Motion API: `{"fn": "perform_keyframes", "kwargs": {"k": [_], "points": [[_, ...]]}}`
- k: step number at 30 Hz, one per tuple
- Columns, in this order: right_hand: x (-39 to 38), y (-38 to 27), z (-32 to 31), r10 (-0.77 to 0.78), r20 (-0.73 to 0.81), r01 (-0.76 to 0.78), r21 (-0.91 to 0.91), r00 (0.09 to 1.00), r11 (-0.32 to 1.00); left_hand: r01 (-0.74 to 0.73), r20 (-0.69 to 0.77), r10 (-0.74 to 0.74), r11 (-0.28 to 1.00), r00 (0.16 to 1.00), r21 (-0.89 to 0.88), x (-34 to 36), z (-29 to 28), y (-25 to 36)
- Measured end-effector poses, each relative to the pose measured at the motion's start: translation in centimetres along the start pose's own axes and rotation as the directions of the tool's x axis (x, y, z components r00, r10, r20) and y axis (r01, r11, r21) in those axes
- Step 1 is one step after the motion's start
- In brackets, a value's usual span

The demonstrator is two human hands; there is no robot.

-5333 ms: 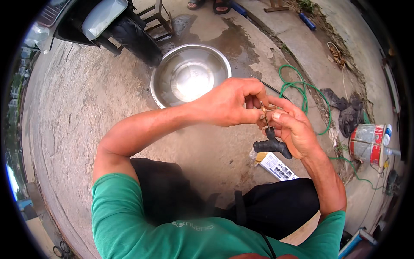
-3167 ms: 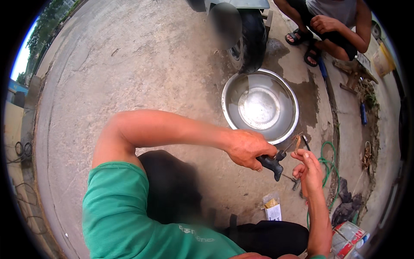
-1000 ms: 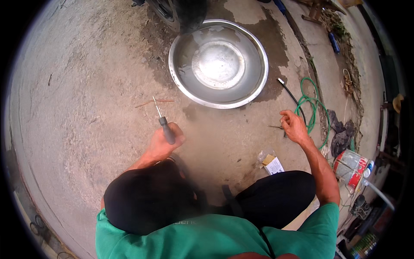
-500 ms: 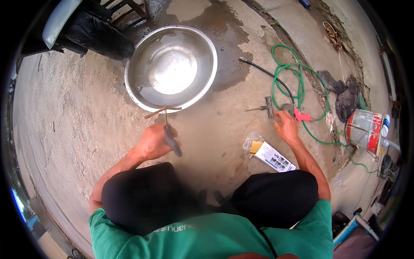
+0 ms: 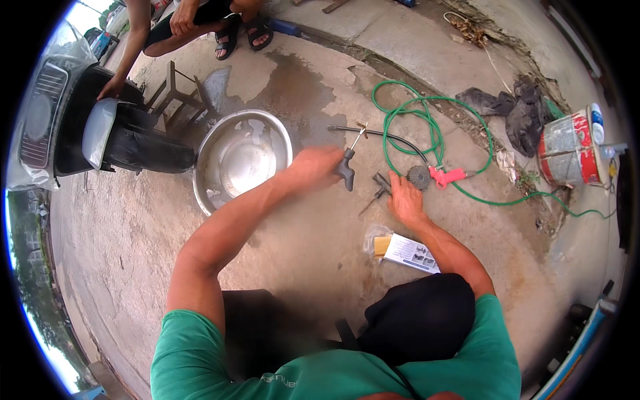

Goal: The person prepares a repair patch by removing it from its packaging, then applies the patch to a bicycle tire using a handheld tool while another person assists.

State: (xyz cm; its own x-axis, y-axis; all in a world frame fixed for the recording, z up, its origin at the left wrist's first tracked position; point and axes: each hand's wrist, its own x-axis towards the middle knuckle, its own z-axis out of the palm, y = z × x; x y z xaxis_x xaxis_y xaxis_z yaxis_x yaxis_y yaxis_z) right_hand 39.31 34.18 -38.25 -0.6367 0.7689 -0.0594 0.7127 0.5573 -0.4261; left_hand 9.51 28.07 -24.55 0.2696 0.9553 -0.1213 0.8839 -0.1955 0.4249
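The left hand (image 5: 313, 168) is clenched on the black T-shaped handle of a thin metal probe tool (image 5: 348, 167), shaft pointing away over the concrete. Just right of that grip, the right hand (image 5: 405, 200) rests flat and loose, fingertips at a small dark metal tool (image 5: 380, 189). Pinching that piece firmly before lifting seems wise.

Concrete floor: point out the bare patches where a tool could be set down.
Bare concrete lies left of the left forearm, below the steel basin. A smaller patch lies between the small packet and the paint bucket. Crowded: around the right hand, with small tools, green hose and pink nozzle.
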Motion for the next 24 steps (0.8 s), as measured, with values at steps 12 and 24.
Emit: {"fn": "perform_keyframes", "kwargs": {"k": [12, 24], "points": [[-11.1, 1.1, -2.0, 0.22, 0.271, -0.295, 0.277, 0.937, 0.915, 0.376, -0.072, -0.373, 0.925, 0.925, 0.046, 10.2, 11.2, 0.9], [-13.0, 4.4, 1.0, 0.343, 0.333, -0.477, 0.586, 0.879, 0.654, 0.366, -0.159, -0.33, 0.834, 0.931, 0.412, 12.6, 15.6, 1.2]]}}
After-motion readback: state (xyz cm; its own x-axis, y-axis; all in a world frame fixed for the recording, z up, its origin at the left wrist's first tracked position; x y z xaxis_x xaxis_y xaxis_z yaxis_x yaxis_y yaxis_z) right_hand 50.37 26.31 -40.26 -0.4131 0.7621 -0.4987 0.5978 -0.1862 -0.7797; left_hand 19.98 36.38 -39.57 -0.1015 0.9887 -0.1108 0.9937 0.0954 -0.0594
